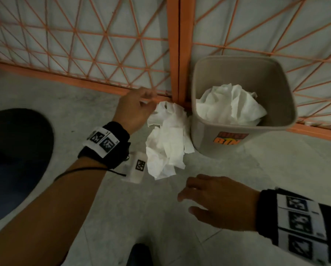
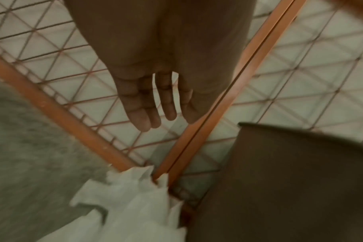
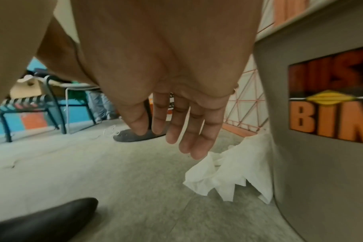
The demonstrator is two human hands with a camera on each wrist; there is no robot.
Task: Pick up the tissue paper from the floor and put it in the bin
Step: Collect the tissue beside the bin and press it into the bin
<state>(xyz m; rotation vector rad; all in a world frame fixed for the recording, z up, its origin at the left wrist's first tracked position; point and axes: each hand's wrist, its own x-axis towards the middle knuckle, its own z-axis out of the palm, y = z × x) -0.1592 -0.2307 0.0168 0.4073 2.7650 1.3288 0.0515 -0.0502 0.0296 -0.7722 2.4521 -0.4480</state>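
Observation:
A crumpled white tissue paper (image 1: 167, 139) lies on the grey floor against the left side of a beige bin (image 1: 243, 144). The bin holds more crumpled white tissue (image 1: 230, 106). My left hand (image 1: 136, 110) hovers at the tissue's upper left edge, fingers straight and empty. In the left wrist view the fingers (image 2: 153, 104) point at the orange fence, with the tissue paper (image 2: 133, 204) below. My right hand (image 1: 214, 202) is spread open just below the tissue, holding nothing. The right wrist view shows its fingers (image 3: 189, 131) above the tissue paper (image 3: 232, 173) beside the bin (image 3: 321, 147).
An orange wire-mesh fence (image 1: 174, 54) stands right behind the bin and tissue. My dark knee or shoe (image 1: 16, 160) is at the left. A small white tag (image 1: 136, 167) hangs from the left wristband. A chair (image 3: 52, 104) and a grey shoe (image 3: 135, 135) are farther off.

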